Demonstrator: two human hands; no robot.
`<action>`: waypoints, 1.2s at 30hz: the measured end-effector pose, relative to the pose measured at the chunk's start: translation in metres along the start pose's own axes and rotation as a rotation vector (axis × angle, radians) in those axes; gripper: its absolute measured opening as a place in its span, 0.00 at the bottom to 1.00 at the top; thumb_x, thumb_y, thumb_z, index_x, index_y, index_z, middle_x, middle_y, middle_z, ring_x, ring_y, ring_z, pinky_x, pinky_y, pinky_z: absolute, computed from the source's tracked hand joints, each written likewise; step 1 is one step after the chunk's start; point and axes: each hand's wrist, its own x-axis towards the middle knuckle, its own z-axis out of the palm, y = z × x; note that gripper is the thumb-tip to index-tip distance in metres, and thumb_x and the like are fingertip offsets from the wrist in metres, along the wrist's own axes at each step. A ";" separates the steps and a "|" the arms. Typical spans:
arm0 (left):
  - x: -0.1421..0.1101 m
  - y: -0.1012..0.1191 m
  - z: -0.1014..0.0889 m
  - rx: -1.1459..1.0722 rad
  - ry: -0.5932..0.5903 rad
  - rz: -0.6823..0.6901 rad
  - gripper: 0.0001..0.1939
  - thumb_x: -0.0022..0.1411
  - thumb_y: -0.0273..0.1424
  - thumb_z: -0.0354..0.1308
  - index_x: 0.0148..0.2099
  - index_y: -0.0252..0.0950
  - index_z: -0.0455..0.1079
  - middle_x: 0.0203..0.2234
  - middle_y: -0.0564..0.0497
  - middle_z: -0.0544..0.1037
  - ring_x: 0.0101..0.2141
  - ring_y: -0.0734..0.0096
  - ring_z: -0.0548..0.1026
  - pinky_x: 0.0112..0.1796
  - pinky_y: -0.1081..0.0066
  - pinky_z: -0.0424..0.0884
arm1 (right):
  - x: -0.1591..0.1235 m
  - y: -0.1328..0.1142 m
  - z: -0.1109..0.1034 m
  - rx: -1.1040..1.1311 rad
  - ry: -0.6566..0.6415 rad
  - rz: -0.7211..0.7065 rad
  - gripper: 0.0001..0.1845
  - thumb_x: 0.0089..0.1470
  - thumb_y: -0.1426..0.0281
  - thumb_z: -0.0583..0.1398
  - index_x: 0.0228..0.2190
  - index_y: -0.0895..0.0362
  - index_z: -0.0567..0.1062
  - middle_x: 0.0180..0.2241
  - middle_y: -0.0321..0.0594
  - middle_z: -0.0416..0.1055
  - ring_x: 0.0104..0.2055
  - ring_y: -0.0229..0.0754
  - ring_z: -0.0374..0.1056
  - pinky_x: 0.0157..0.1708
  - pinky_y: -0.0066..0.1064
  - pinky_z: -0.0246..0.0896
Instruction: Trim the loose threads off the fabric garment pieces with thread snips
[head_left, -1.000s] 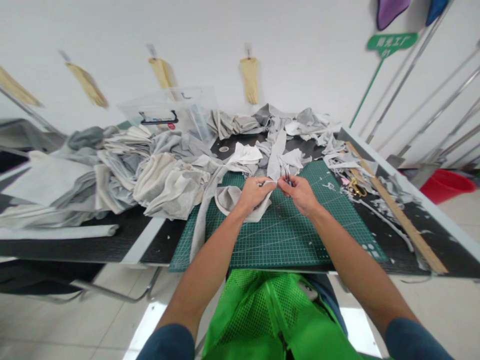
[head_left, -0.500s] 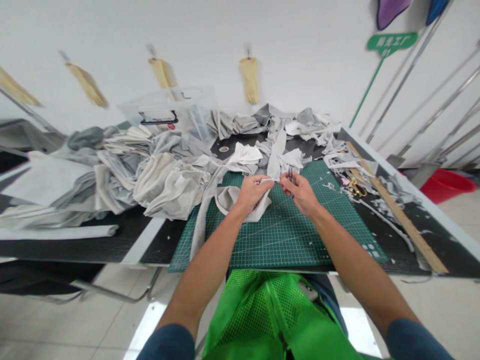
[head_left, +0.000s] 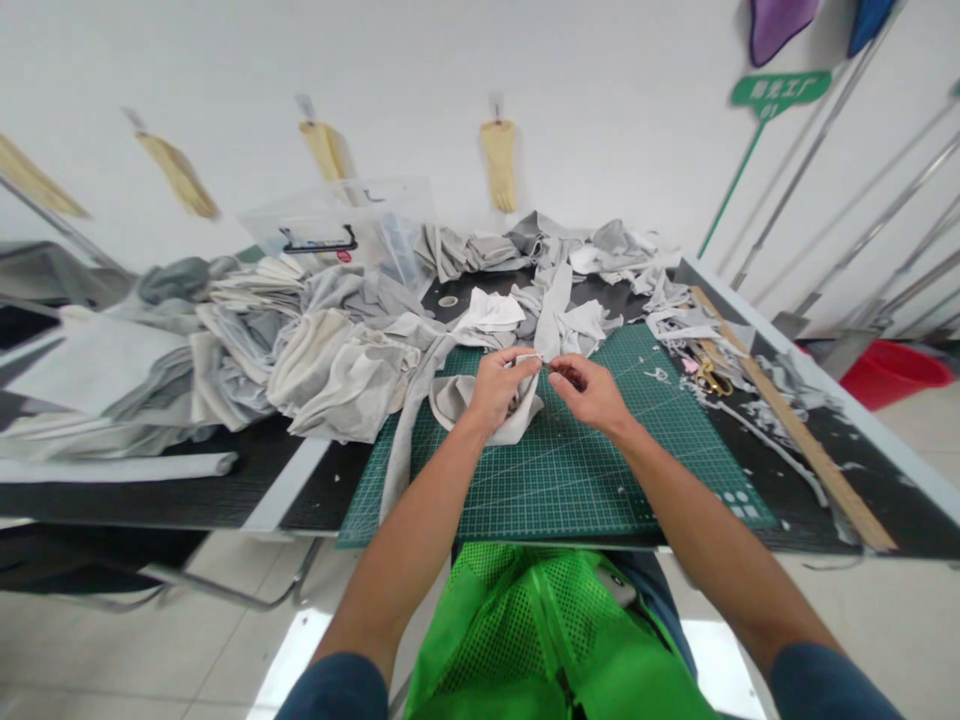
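Observation:
My left hand (head_left: 504, 388) is closed on a light grey piece of fabric (head_left: 517, 425), pinching its edge between thumb and fingers. The rest of the cloth hangs below the hand onto the green cutting mat (head_left: 570, 480). Close by on the right, my right hand (head_left: 589, 388) is closed around small thread snips (head_left: 547, 366). Their thin tip points left, at the pinched edge; most of the tool is hidden by the fingers. A long grey fabric strip (head_left: 409, 430) lies over the mat's left side.
Piles of grey cloth (head_left: 345, 370) cover the left of the table. A clear plastic box (head_left: 375, 220) stands behind them. On the right lie a wooden ruler (head_left: 795, 420), gold-handled scissors (head_left: 711, 378) and fabric scraps (head_left: 667, 290). A red bucket (head_left: 892, 372) is beyond the table.
The snips have turned from pointing up to pointing left, with their tip now by the cloth edge. My right hand has rotated with them; my left hand keeps its hold nearly in place.

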 end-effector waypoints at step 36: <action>-0.007 0.009 0.004 0.245 -0.079 0.082 0.11 0.54 0.36 0.67 0.37 0.35 0.84 0.34 0.48 0.85 0.36 0.65 0.79 0.40 0.68 0.71 | -0.002 -0.013 0.005 -0.010 0.095 0.000 0.11 0.60 0.60 0.62 0.39 0.54 0.78 0.34 0.40 0.78 0.34 0.44 0.71 0.37 0.36 0.65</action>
